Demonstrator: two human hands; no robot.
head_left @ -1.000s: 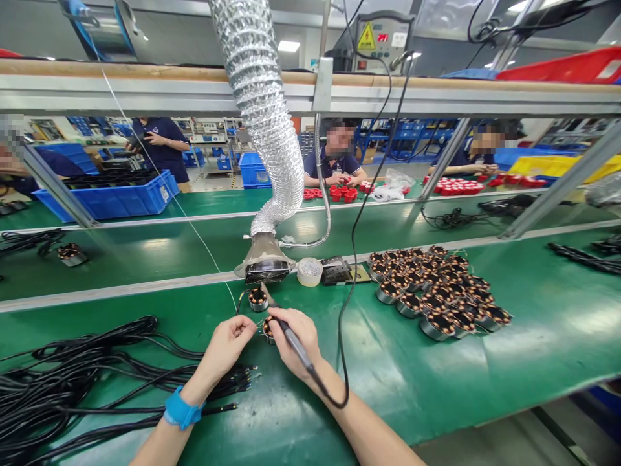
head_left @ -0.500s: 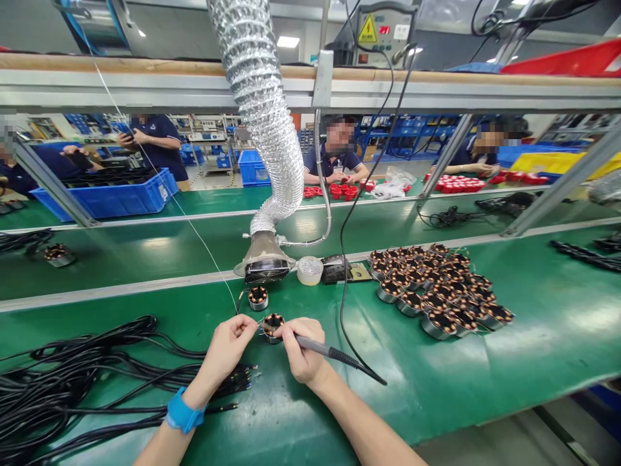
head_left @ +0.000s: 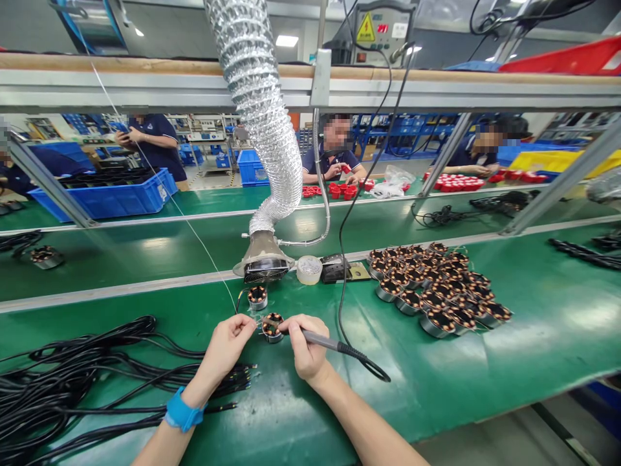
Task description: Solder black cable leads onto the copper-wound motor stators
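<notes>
Long black cables (head_left: 48, 382) lie at eight o'clock; the left hand (head_left: 228, 340) pinches thin silvery wire (head_left: 103, 86) beside a copper-wound metal ring (head_left: 272, 337), dead centre, soldering seemingly unfinished; the right hand (head_left: 308, 353) grips a grey pen-shaped soldering iron (head_left: 321, 340); at three o'clock, clustered rings (head_left: 439, 301), apparently uncabled.

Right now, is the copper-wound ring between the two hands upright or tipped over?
Upright: the ring stands on the green bench, its copper windings facing up and its silver side wall showing below.
</notes>
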